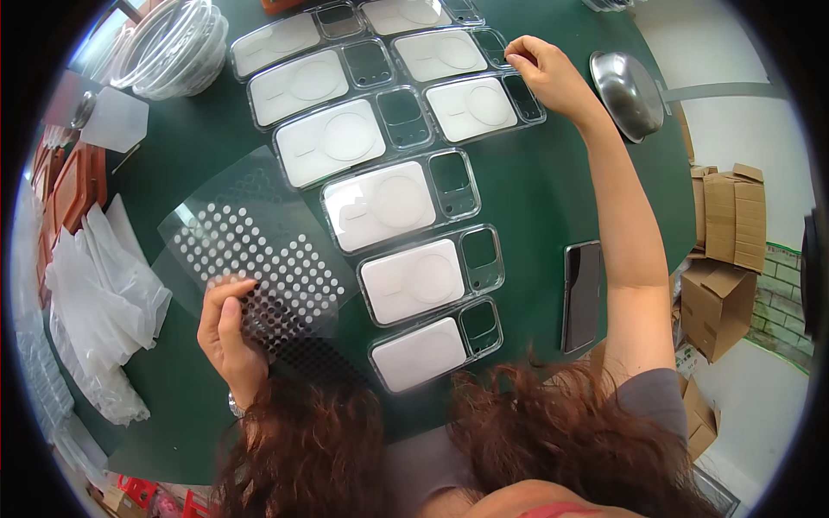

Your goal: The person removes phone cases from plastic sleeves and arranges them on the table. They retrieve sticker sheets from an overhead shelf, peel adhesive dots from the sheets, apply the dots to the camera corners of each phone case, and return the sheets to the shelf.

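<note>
My left hand (pixel 231 337) grips clear plastic sheets (pixel 259 246) dotted with rows of small white round stickers, plus some dark dots lower down. The fingers close over the sheets' near-left edge. Far off to the right, my right hand (pixel 551 79) has its thumb and fingertips pinched together at the camera cutout of a clear phone case (pixel 440 55). Whatever lies between those fingertips is too small to make out. Several similar cases with white inserts bearing a ring outline, such as a nearer phone case (pixel 387 205), lie in two columns on the green table (pixel 527 198).
A smartphone (pixel 581 298) lies beside my right forearm. Beyond that arm a metal bowl (pixel 628 97) rests tilted. Clear plastic bags (pixel 99 319), orange trays (pixel 79 186) and a stack of clear rings (pixel 177 52) are at the left. Cardboard boxes (pixel 732 217) stand off the table's right side.
</note>
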Action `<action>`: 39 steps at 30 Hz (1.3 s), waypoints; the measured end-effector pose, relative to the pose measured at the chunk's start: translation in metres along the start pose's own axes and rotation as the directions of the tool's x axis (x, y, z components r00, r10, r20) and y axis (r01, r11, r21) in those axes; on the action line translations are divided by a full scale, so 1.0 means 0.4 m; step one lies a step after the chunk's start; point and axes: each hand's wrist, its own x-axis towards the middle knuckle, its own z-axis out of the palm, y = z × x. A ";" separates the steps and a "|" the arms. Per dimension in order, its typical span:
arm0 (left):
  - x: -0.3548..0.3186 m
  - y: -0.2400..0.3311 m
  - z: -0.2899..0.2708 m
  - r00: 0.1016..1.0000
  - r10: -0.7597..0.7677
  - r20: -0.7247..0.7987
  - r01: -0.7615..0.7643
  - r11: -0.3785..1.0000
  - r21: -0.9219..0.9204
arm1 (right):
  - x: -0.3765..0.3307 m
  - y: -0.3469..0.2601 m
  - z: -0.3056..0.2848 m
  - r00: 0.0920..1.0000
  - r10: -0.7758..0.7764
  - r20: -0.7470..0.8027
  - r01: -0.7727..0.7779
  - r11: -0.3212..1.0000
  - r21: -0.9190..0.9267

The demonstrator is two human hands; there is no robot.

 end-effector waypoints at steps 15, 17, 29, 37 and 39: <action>0.001 -0.028 0.005 0.999 -0.035 -0.008 0.032 0.958 -0.284 | 0.036 -0.017 -0.002 0.985 -0.099 0.143 0.119 0.983 -0.138; 0.000 -0.039 -0.004 0.999 -0.048 -0.005 0.045 0.956 -0.289 | 0.047 -0.014 -0.005 0.979 -0.066 0.194 0.091 0.989 -0.120; 0.005 -0.016 0.013 0.999 0.050 -0.009 -0.050 0.999 0.010 | -0.039 -0.108 0.042 0.984 -0.076 -0.161 0.139 0.894 0.426; -0.004 -0.005 0.018 0.996 0.082 -0.029 -0.083 0.995 -0.053 | -0.300 -0.552 0.284 0.750 -0.661 -0.003 0.639 0.724 0.258; 0.001 -0.017 0.025 0.997 0.074 -0.006 -0.074 0.989 -0.128 | -0.329 -0.567 0.332 0.742 -0.671 0.019 0.650 0.725 0.226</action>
